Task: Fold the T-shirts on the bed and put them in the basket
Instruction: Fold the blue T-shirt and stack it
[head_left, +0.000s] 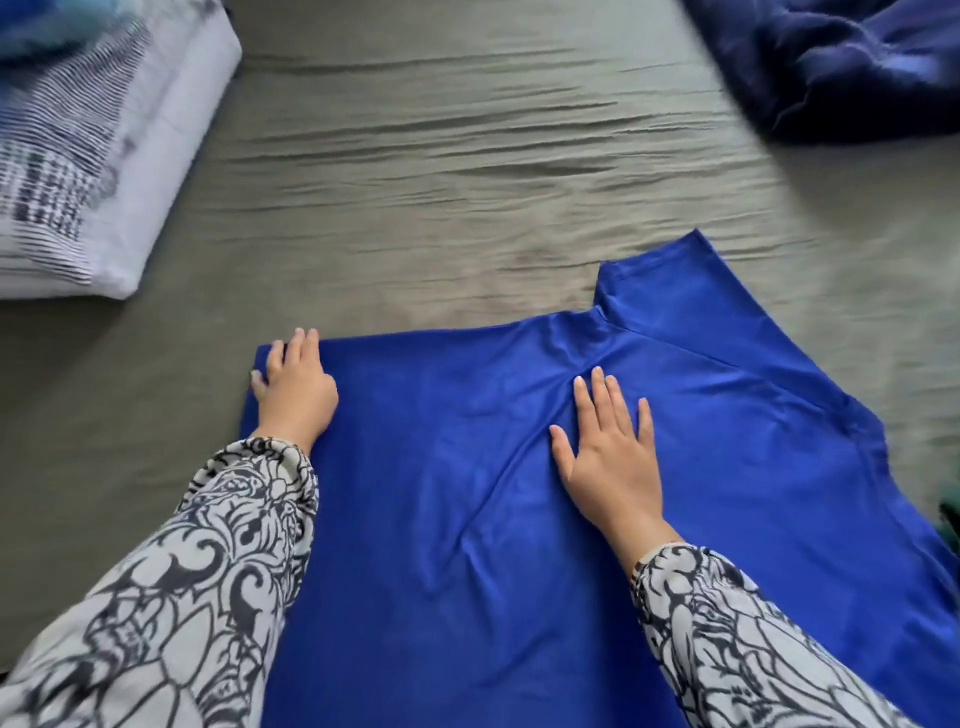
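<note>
Head view, steeply down, close

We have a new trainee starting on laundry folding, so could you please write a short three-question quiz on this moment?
1. True or false: the right hand lies flat, fingers straight, on the blue T-shirt.
2. Where does the left hand rest? A) on the striped pillow B) at the shirt's far left corner C) on the dark blue blanket
3. Fill in: the shirt lies on a wrinkled grey ____.

Key: 1 true; 2 B; 3 bedsheet.
</note>
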